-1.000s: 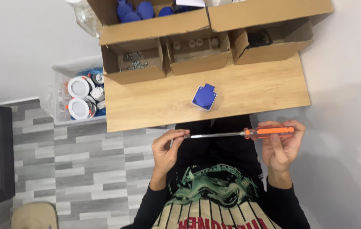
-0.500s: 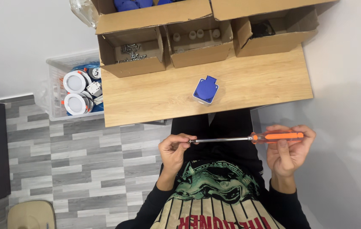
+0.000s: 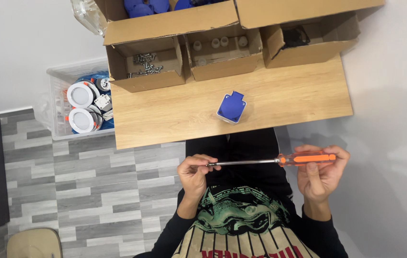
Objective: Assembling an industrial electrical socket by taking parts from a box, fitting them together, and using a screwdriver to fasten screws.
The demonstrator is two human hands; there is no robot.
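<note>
screwdriver [image 3: 270, 161]: a long tool with a translucent orange handle and a thin bright metal shaft is held level above the lap, in front of the near edge of the wooden table [image 3: 299, 98].
right hand [image 3: 319, 177]: the orange handle is clasped by the curled fingers, with the thumb laid under it.
left hand [image 3: 196, 173]: the shaft's tip end is pinched between the thumb and fingertips, which are closed on it.
hidden: the very tip is covered by the left fingers, so its kind cannot be told; part of the handle is masked by the right fingers.
axis: the long axis runs nearly straight across the view, handle toward the person's right, tip toward the left, roughly parallel to the table's near edge.
blue socket [image 3: 231, 107]: a small blue and white box-shaped fitting is set on the table, well apart from both hands.
cardboard boxes [image 3: 146, 71]: three open boxes are lined along the far side; small metal screws are seen in the left one, pale small parts in the middle one, and the dark contents of the right one are hard to make out.
plastic crate [image 3: 60, 114]: round white lamp fittings are kept in it, beside the table on the floor.
</note>
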